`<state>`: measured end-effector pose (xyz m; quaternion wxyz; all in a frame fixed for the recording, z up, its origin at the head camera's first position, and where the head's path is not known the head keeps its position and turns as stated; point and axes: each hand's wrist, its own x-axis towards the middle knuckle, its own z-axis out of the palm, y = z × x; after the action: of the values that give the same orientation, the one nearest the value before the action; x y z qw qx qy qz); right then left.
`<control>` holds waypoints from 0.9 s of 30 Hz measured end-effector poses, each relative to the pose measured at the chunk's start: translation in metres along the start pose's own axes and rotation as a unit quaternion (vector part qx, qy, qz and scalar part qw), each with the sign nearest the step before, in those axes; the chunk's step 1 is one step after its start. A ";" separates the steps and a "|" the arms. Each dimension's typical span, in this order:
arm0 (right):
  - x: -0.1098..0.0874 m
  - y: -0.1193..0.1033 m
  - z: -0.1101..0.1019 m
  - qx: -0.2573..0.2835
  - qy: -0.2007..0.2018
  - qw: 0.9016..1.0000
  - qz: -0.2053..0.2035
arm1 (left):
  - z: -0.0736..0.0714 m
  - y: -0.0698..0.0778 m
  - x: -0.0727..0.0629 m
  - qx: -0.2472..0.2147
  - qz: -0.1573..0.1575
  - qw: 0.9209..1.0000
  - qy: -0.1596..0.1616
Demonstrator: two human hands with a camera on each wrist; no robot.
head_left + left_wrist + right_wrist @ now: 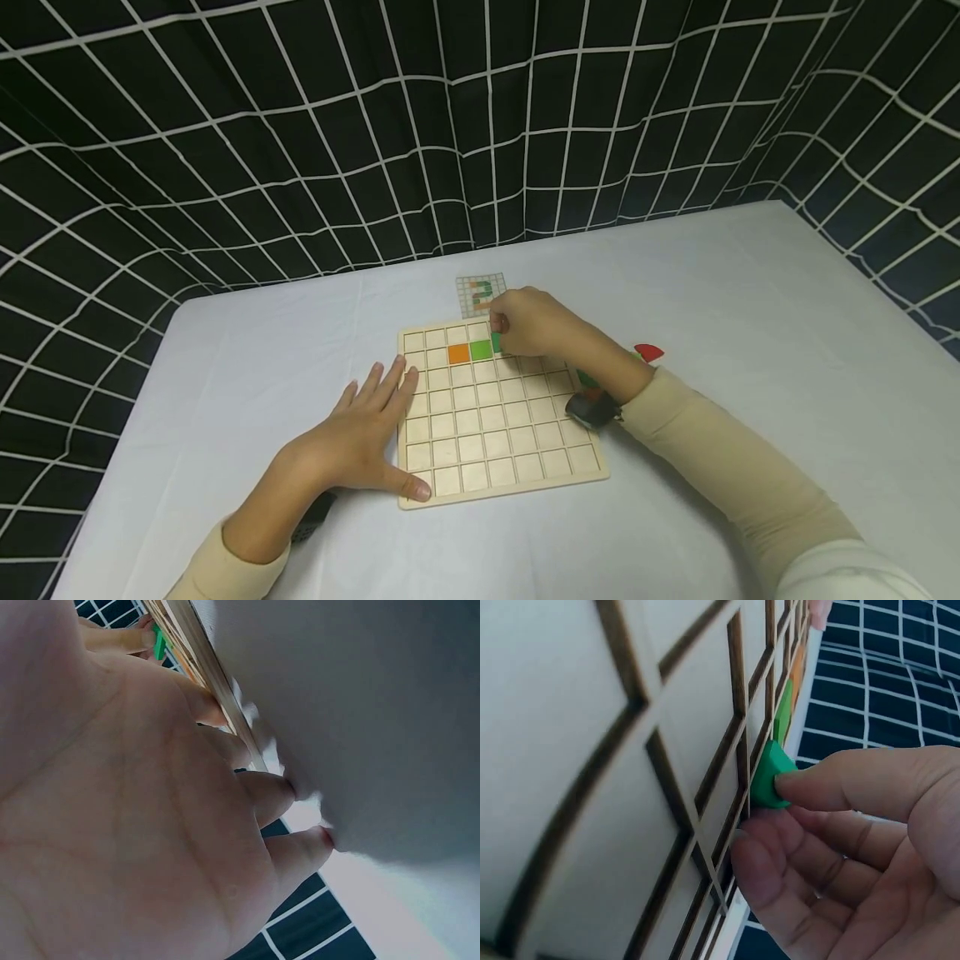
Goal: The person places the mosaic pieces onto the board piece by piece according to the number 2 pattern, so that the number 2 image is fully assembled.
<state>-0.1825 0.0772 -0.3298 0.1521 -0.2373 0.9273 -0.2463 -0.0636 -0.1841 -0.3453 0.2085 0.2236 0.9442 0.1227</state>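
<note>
A wooden grid board [480, 450] lies on the table, with an orange square tile [458, 354] and a light green square tile [481, 350] side by side in its second row from the far edge. My right hand [536, 325] pinches a darker green tile [769, 776] between thumb and fingers, close beside the light green one. In the right wrist view this tile is tilted at the board's surface. My left hand [360, 433] is spread at the board's left edge, its thumb on the near left corner. Some of its fingertips touch the tablecloth in the left wrist view.
Behind the board lies a clear gridded pattern card [480, 293] with orange and green shapes, partly covered by the right hand. A red quarter-round piece [648, 352] and green pieces [585, 379] lie to the right, partly hidden by the forearm. A black gridded curtain [450, 125] hangs behind.
</note>
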 end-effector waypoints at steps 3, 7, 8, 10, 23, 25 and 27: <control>-0.001 -0.001 0.001 -0.018 0.002 1.000 -0.002 | 0.000 0.000 0.000 0.001 0.002 1.000 0.000; -0.004 -0.002 0.001 -0.036 0.005 0.999 -0.011 | 0.001 0.000 0.000 0.001 0.001 1.000 0.000; -0.006 -0.002 0.002 -0.037 0.005 0.999 -0.013 | 0.001 0.000 0.000 0.001 0.000 1.000 0.001; -0.008 -0.002 0.003 -0.044 0.007 0.999 -0.019 | 0.001 0.000 0.000 0.003 0.000 1.000 0.001; -0.049 0.002 0.003 -0.148 -0.021 0.982 -0.119 | 0.000 -0.001 0.000 0.005 0.006 1.000 0.002; -0.053 0.012 -0.008 -0.084 -0.047 0.987 -0.126 | 0.000 -0.001 0.000 0.006 0.006 1.000 0.003; -0.058 0.023 -0.022 -0.037 -0.066 0.990 -0.118 | 0.001 -0.001 0.000 0.006 0.006 1.000 0.003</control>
<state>-0.1507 0.1329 -0.3139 0.1741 -0.3660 0.8892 -0.2123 -0.0636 -0.1854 -0.3464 0.2037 0.2305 0.9440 0.1190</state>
